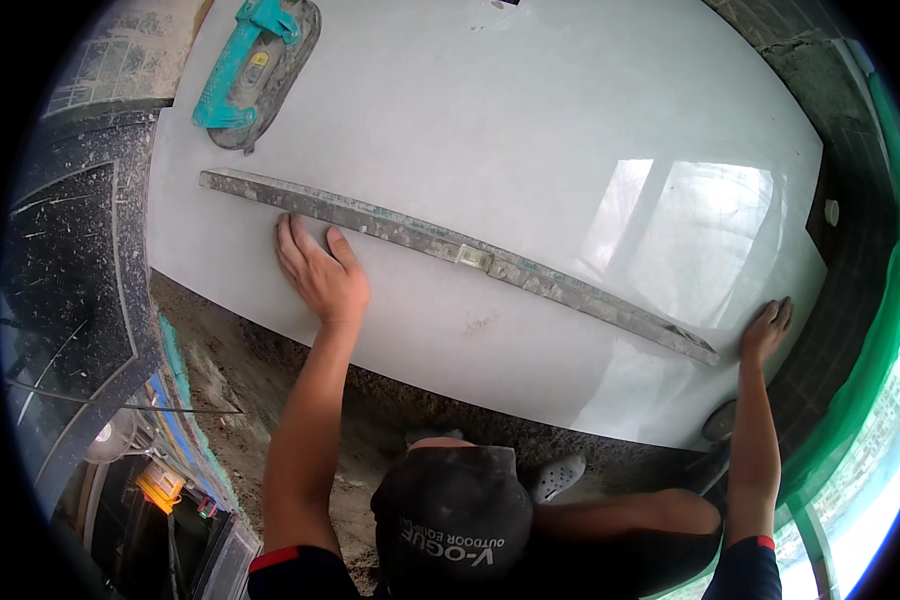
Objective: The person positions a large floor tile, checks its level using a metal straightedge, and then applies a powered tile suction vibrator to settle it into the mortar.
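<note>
A long spirit level [425, 240] lay diagonally across a large, pale, glossy slab [490, 150], running from the slab's left side down toward its lower right, with its vial window [473, 258] near mid-length. The left hand [320, 275] lay palm-down on the slab, on the near side of the level's left half, thumb parted and grasping nothing; its fingertips were just beside the tool's lower edge, though whether they touched it could not be told. The right hand [767, 330] rested near the slab's right edge, fingers together, apart from the level's lower end; it too gripped nothing that showed. A teal-handled suction lifter [230, 70] sat on the slab at upper left. Rough ground [390, 395] bordered the slab's near edge.

The step in hand was judged to be checking and bedding the slab, with a hand bearing on it near either end of the level. The vial's reading was too fine to make out. The next move seemed to call for reading it, then firm, even pressure wherever the slab stood proud, with fingers clear of the level
</note>
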`<state>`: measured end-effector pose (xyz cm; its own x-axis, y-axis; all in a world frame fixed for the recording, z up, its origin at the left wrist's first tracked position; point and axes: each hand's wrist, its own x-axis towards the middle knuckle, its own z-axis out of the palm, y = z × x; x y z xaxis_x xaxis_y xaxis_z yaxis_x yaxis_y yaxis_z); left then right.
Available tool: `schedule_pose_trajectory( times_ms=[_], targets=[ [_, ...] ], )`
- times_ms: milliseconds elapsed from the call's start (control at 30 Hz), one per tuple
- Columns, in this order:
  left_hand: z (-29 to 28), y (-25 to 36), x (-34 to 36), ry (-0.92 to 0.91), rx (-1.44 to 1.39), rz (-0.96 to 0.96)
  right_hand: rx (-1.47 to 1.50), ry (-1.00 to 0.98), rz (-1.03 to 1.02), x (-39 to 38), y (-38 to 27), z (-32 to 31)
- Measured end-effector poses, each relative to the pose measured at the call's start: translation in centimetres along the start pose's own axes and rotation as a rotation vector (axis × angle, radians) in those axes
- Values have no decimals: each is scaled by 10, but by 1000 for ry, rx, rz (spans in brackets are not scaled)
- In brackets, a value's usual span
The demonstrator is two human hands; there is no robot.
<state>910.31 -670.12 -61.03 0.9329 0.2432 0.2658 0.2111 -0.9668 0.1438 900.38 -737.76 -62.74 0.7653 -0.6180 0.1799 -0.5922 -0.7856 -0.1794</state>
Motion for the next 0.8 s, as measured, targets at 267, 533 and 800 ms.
schedule_pose_trajectory(
  times_ms=[267, 533, 800],
  targets=[
    [1, -1, 2, -8, 5, -3, -15, 13, -3, -1, -7, 0],
    [1, -1, 4, -8, 36, -10, -40, 0, 134, 5, -22, -10],
    [8, 29, 8, -3, -37, -43, -509, -433, -114, 23, 32, -57]
  ],
)
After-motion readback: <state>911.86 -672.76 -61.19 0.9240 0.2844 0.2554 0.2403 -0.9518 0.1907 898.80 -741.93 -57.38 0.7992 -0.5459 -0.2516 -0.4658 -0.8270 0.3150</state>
